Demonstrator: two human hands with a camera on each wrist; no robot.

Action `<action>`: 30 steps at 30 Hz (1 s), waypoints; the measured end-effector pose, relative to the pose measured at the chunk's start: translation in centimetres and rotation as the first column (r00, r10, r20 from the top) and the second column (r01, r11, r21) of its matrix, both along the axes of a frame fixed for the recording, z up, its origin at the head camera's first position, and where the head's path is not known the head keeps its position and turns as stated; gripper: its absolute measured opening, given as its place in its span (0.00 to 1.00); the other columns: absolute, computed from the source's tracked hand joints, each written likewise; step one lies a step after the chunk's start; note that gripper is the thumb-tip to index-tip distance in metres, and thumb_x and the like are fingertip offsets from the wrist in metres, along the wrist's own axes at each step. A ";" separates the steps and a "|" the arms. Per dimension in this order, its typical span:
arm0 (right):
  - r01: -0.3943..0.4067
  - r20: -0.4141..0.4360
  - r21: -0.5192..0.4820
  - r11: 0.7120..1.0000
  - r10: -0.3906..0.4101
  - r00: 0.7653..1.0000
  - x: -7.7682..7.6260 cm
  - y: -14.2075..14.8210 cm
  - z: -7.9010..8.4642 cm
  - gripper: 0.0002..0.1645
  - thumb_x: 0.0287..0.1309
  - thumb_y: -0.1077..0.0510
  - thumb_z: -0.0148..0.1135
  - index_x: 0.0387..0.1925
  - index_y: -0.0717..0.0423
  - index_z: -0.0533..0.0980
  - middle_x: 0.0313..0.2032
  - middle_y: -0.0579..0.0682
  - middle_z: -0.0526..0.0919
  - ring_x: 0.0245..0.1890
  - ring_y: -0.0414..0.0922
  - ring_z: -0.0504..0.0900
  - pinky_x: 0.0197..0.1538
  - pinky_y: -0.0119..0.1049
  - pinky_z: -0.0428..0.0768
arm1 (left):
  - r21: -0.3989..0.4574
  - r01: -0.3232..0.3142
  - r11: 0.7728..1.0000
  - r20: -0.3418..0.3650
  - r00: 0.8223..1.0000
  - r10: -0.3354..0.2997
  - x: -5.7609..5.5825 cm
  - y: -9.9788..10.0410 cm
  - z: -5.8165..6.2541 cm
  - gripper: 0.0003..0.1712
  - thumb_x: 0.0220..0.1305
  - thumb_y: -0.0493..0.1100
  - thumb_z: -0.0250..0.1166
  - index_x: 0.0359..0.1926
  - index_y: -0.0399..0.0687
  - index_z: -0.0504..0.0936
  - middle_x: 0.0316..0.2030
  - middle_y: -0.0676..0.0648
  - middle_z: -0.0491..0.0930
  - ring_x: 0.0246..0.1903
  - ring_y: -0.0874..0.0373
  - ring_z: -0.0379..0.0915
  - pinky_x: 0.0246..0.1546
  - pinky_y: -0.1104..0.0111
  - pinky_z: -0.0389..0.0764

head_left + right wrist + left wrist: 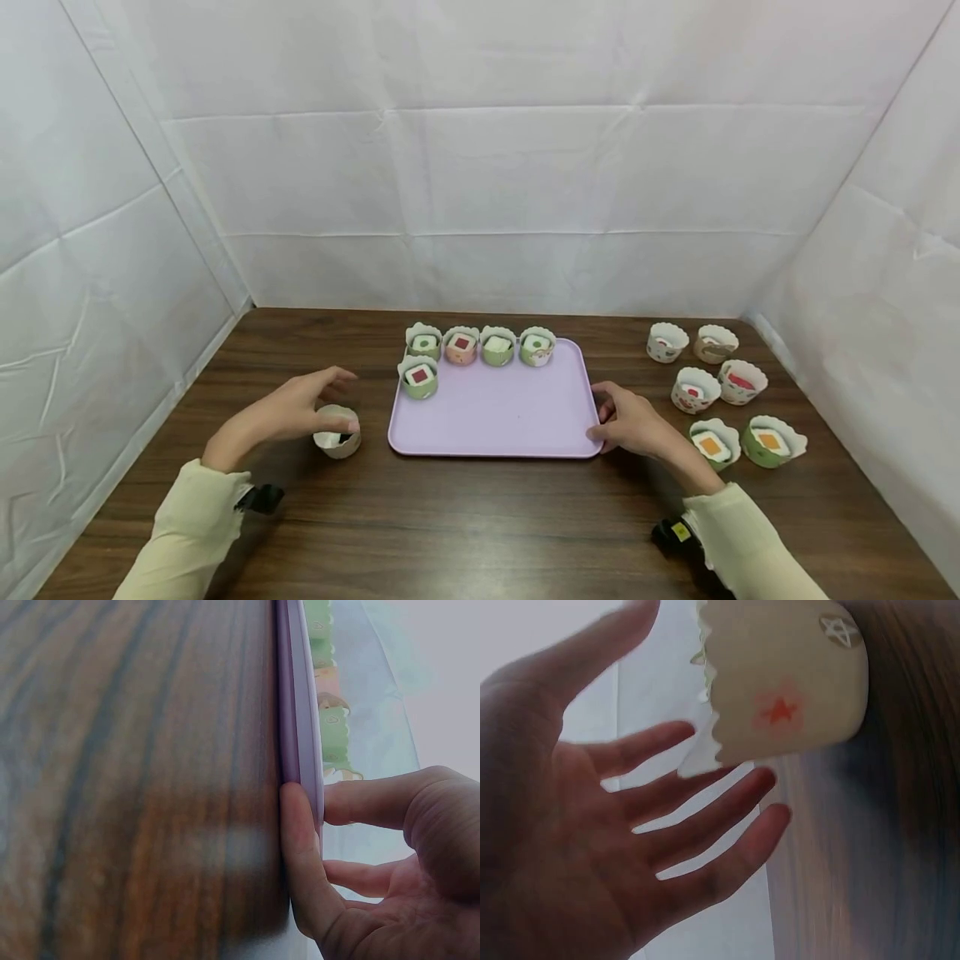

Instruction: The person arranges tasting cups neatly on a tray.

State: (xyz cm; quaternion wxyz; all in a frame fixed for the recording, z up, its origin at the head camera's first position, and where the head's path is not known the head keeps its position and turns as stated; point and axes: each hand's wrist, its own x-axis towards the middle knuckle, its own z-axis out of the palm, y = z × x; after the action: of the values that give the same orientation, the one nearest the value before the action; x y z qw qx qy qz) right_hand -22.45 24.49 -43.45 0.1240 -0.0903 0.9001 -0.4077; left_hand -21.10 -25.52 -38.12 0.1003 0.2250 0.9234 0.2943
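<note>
My left hand reaches over a cream paper baking cup on the left of the table. In the left wrist view its fingers are spread and relaxed beside the scalloped rim of that cup, which bears a red star. A dark bit shows inside the cup. With thumb and fingers, my right hand pinches the right edge of a lilac tray. The right wrist view shows the thumb against the outside of the tray's rim. Several filled cups stand along the tray's back left, including a green cup.
To the right of the tray stand several more cups with small pieces inside, among them a white cup and a green cup. White cloth walls enclose the wooden table at the back and sides.
</note>
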 end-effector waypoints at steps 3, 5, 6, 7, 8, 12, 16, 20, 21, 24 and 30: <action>-0.003 0.000 0.007 1.000 0.003 1.000 0.0 0.0 -0.1 0.46 0.54 0.68 0.72 0.71 0.72 0.61 0.34 0.58 0.78 0.23 0.43 0.83 0.29 0.40 0.90 | -0.016 0.035 0.999 0.015 0.999 -0.035 0.1 -0.3 0.0 0.48 0.57 0.55 0.78 0.69 0.32 0.69 0.62 0.30 0.76 0.61 0.34 0.76 0.58 0.43 0.82; -0.002 0.000 0.004 1.000 0.002 1.000 0.0 0.0 -0.2 0.46 0.54 0.68 0.72 0.71 0.72 0.61 0.34 0.58 0.78 0.23 0.43 0.83 0.29 0.41 0.90 | -0.024 0.043 0.999 0.024 0.999 -0.043 0.2 -0.4 0.0 0.50 0.53 0.54 0.81 0.69 0.32 0.70 0.61 0.31 0.78 0.59 0.36 0.78 0.55 0.47 0.84; -0.003 -0.002 0.002 1.000 0.003 1.000 0.0 0.1 -0.2 0.46 0.54 0.68 0.72 0.71 0.73 0.61 0.34 0.58 0.78 0.23 0.43 0.83 0.29 0.41 0.90 | -0.030 0.046 0.998 0.031 0.998 -0.045 0.2 -0.4 0.0 0.50 0.52 0.54 0.82 0.69 0.32 0.71 0.61 0.31 0.78 0.58 0.37 0.78 0.54 0.49 0.84; -0.009 -0.005 -0.001 1.000 0.009 1.000 0.0 0.1 -0.2 0.46 0.54 0.68 0.72 0.71 0.73 0.60 0.34 0.58 0.78 0.23 0.44 0.83 0.29 0.41 0.90 | -0.034 0.047 0.998 0.038 0.998 -0.046 0.2 -0.5 -0.1 0.51 0.50 0.53 0.83 0.68 0.32 0.71 0.61 0.31 0.78 0.58 0.38 0.78 0.54 0.51 0.84; -0.008 -0.005 -0.003 1.000 0.008 1.000 0.0 0.1 -0.2 0.46 0.54 0.68 0.72 0.71 0.73 0.61 0.34 0.58 0.78 0.23 0.44 0.83 0.29 0.41 0.90 | -0.043 0.048 0.998 0.042 0.998 -0.047 0.2 -0.5 -0.1 0.52 0.49 0.52 0.83 0.68 0.32 0.71 0.61 0.32 0.78 0.57 0.39 0.78 0.53 0.53 0.83; -0.007 -0.005 -0.005 1.000 0.007 1.000 0.1 0.0 0.0 0.46 0.54 0.68 0.72 0.71 0.74 0.60 0.34 0.58 0.77 0.23 0.44 0.83 0.29 0.42 0.90 | -0.081 0.050 0.995 0.047 0.998 -0.046 0.2 -0.5 -0.3 0.52 0.43 0.52 0.86 0.66 0.33 0.73 0.61 0.34 0.79 0.56 0.43 0.78 0.52 0.58 0.81; 0.001 0.005 -0.005 1.000 -0.001 1.000 0.2 -0.1 0.0 0.46 0.54 0.69 0.71 0.71 0.73 0.61 0.34 0.58 0.77 0.23 0.44 0.83 0.29 0.41 0.90 | -0.113 0.044 0.993 0.048 0.998 -0.039 0.3 -0.3 -0.5 0.50 0.41 0.52 0.86 0.64 0.37 0.76 0.57 0.37 0.81 0.50 0.49 0.78 0.48 0.62 0.81; 0.000 0.010 -0.006 1.000 0.000 1.000 0.2 -0.2 0.0 0.46 0.54 0.68 0.71 0.71 0.73 0.60 0.34 0.58 0.78 0.24 0.44 0.83 0.30 0.41 0.90 | -0.122 0.037 0.992 0.065 0.997 -0.029 0.3 -0.3 -0.5 0.47 0.41 0.51 0.86 0.62 0.41 0.78 0.52 0.39 0.83 0.45 0.53 0.77 0.43 0.65 0.80; 0.000 0.010 -0.007 1.000 0.000 1.000 0.2 -0.2 0.0 0.46 0.54 0.68 0.71 0.71 0.73 0.60 0.34 0.58 0.78 0.24 0.44 0.83 0.30 0.41 0.90 | -0.121 0.035 0.992 0.068 0.997 -0.026 0.3 -0.3 -0.5 0.46 0.41 0.50 0.86 0.61 0.41 0.78 0.50 0.40 0.83 0.44 0.53 0.77 0.42 0.65 0.80; 0.001 0.009 -0.010 1.000 -0.001 1.000 0.2 -0.1 0.1 0.46 0.54 0.69 0.71 0.71 0.73 0.60 0.34 0.58 0.77 0.23 0.44 0.83 0.30 0.41 0.90 | -0.123 0.030 0.992 0.076 0.997 -0.021 0.2 -0.2 -0.5 0.44 0.41 0.49 0.86 0.60 0.41 0.79 0.48 0.42 0.83 0.43 0.53 0.77 0.41 0.65 0.80; 0.003 0.012 -0.012 1.000 -0.003 1.000 0.1 -0.1 0.1 0.46 0.54 0.69 0.71 0.71 0.73 0.60 0.34 0.58 0.77 0.24 0.44 0.82 0.30 0.41 0.90 | -0.125 0.031 0.992 0.072 0.997 -0.022 0.1 -0.2 -0.5 0.36 0.44 0.46 0.85 0.55 0.44 0.80 0.45 0.43 0.83 0.42 0.53 0.77 0.40 0.64 0.80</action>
State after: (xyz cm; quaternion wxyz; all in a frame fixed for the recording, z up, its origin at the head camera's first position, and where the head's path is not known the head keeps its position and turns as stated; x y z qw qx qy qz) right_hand -22.32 24.42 -43.35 0.1282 -0.0873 0.8971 -0.4136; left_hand -20.96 -25.71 -38.62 0.1509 0.2201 0.9329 0.2420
